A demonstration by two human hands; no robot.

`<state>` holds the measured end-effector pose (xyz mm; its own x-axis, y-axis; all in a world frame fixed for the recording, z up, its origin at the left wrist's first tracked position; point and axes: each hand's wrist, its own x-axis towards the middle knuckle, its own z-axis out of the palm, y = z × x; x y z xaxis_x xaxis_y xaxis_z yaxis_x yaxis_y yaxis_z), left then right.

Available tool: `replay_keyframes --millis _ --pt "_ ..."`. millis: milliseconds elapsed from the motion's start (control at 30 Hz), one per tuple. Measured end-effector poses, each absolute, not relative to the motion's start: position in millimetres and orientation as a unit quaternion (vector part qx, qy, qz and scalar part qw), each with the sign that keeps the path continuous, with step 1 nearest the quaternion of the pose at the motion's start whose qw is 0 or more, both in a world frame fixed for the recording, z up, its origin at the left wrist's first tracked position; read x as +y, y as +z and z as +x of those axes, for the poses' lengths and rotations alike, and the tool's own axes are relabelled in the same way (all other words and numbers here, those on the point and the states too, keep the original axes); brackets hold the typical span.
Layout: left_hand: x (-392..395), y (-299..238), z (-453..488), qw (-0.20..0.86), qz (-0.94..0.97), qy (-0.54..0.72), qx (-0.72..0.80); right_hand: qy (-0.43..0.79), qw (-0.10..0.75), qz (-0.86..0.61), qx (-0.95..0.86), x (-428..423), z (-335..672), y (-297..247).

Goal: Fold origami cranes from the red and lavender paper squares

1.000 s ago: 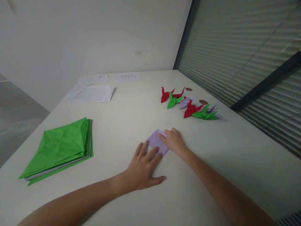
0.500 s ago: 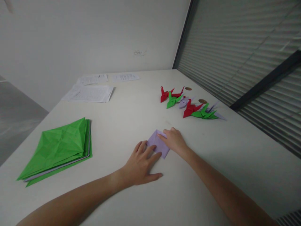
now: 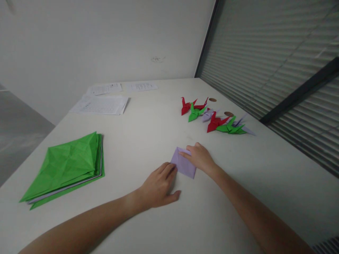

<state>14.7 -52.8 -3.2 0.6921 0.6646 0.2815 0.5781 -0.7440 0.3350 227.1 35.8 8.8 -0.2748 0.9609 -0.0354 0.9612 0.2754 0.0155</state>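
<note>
A small folded piece of purple origami paper [image 3: 185, 167] lies flat on the white table between my hands. My right hand [image 3: 200, 157] grips its upper right edge, the thumb lying on top and the other fingers curled at the border. At the left corner, the fingertips of my left hand [image 3: 159, 185] touch the paper. That hand rests palm down, its fingers bent a little and its thumb spread apart. Part of the right edge is covered by my right hand.
On the left lies a stack of creased green and purple paper sheets [image 3: 71, 158]. Several red, green and purple paper cranes, such as a red crane [image 3: 215, 122], stand at the back right. Printed papers [image 3: 103, 105] lie at the far left. Window blinds [image 3: 265, 53] border the right side.
The purple paper has turned slightly, its bottom corner swinging right. My left fingers have drawn closer together and back to its left corner. My right hand has shifted slightly right with the paper.
</note>
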Motion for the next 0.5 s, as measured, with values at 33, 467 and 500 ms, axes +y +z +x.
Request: replay_keyframes --millis 33,467,500 --pt "-52.8 -2.9 14.8 0.113 0.913 0.196 0.34 -0.005 0.02 0.601 0.799 35.7 227.0 9.0" --pt "-53.2 -3.5 16.1 0.119 0.909 0.193 0.35 0.009 0.018 0.603 0.798 34.5 225.3 9.8" --pt "-53.1 -3.9 16.2 0.118 0.909 0.193 0.35 0.01 0.018 0.602 0.798 34.3 225.1 10.0"
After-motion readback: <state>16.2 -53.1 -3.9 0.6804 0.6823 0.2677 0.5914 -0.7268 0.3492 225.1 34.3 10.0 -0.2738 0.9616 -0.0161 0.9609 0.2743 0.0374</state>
